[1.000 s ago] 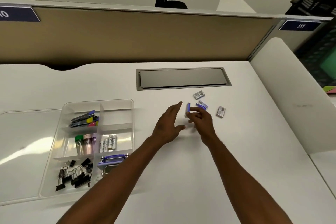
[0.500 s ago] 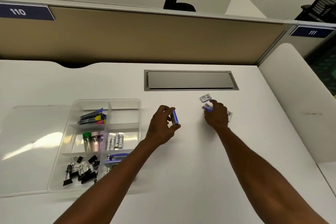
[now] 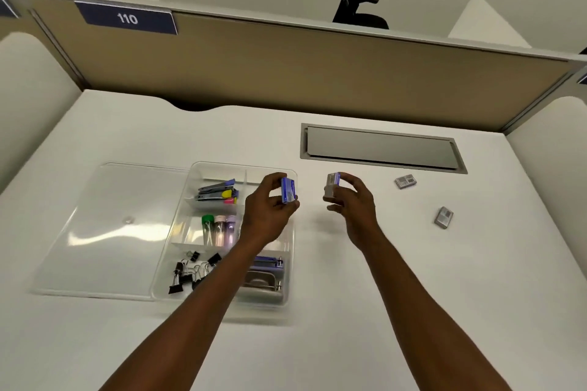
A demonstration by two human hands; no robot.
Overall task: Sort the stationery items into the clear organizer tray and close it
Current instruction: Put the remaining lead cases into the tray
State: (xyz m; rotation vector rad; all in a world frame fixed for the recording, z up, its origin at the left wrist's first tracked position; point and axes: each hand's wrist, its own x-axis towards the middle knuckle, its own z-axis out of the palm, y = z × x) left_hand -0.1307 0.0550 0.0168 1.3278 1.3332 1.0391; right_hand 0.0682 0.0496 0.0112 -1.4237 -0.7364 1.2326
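Observation:
The clear organizer tray (image 3: 203,170) sits on the white desk at centre left, its compartments holding highlighters (image 3: 219,192), small tubes (image 3: 219,228), binder clips (image 3: 190,271) and a blue stapler (image 3: 266,263). My left hand (image 3: 270,209) is over the tray's right side, shut on a small blue staple box (image 3: 288,189). My right hand (image 3: 352,200) hovers just right of the tray, shut on another small staple box (image 3: 332,184). Two more small boxes lie on the desk, one (image 3: 405,181) farther back and one (image 3: 443,217) nearer.
The tray's clear lid (image 3: 111,225) lies flat on the desk, touching the tray's left side. A grey cable hatch (image 3: 381,149) is set into the desk behind my hands. A tan partition (image 3: 286,73) closes the back, white side panels flank the desk.
My left hand has carried the blue box left to above the tray. My right hand has lifted a second box off the desk and brought it left. The camera view has swung left.

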